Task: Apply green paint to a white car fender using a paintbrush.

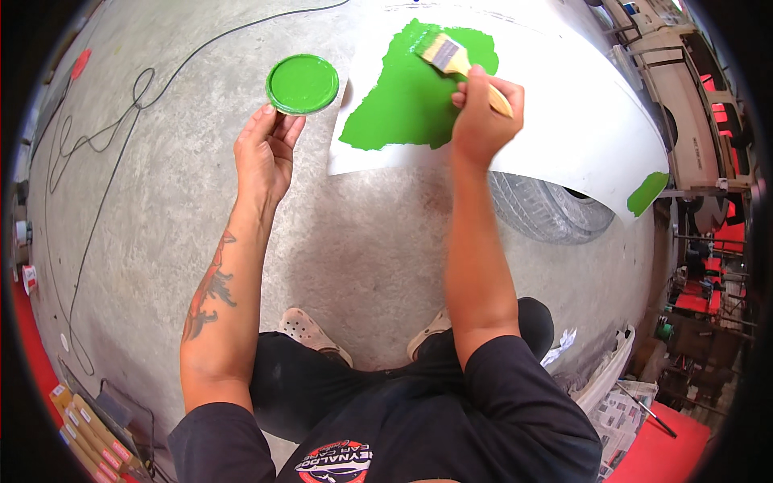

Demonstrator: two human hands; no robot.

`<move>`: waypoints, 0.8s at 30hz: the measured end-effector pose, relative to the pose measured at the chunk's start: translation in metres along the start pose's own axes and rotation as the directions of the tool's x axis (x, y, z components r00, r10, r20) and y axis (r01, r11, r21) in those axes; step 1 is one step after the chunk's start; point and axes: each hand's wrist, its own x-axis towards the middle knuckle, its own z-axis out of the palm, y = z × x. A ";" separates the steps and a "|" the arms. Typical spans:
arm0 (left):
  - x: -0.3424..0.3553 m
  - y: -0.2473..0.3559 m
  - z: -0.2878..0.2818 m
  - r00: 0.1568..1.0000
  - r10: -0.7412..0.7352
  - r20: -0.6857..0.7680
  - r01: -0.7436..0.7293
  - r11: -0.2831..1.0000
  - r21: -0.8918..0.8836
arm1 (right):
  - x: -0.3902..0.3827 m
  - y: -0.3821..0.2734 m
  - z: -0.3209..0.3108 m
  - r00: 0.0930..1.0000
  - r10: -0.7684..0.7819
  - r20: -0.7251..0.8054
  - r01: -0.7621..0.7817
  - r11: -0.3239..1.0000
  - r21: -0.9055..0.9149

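My left hand [268,149] grips the near edge of a small round lid or shallow tin [302,84] filled with glossy green paint, held level over the floor. A flat paintbrush [444,53] with a pale wooden handle is in my closed right hand [488,117]. Its green-coated bristles rest on a wide green patch [394,109] on a curved white panel [568,105], which looks like a car body part. Another small green patch [646,193] marks the panel's right corner.
Under the panel's near edge lies a tyre [547,211]. A long black cable [109,173] loops across the concrete floor [362,241] at the left. Cardboard boxes [93,431] stand at lower left. Newspaper [616,419] and a shelf rack [708,249] are at the right.
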 end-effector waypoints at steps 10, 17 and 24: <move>-0.001 -0.003 0.002 0.999 -0.044 0.019 0.043 0.999 0.009 | 0.000 -0.005 -0.034 0.613 -0.421 0.669 0.774 0.488 -0.403; -0.002 -0.004 0.004 0.999 -0.036 0.031 0.035 0.999 0.018 | -0.002 0.002 -0.030 0.559 -0.422 0.714 0.820 0.411 -0.399; -0.001 -0.004 0.002 0.999 -0.029 0.037 0.028 0.999 0.024 | -0.014 0.003 -0.038 0.555 -0.329 0.764 0.806 0.441 -0.396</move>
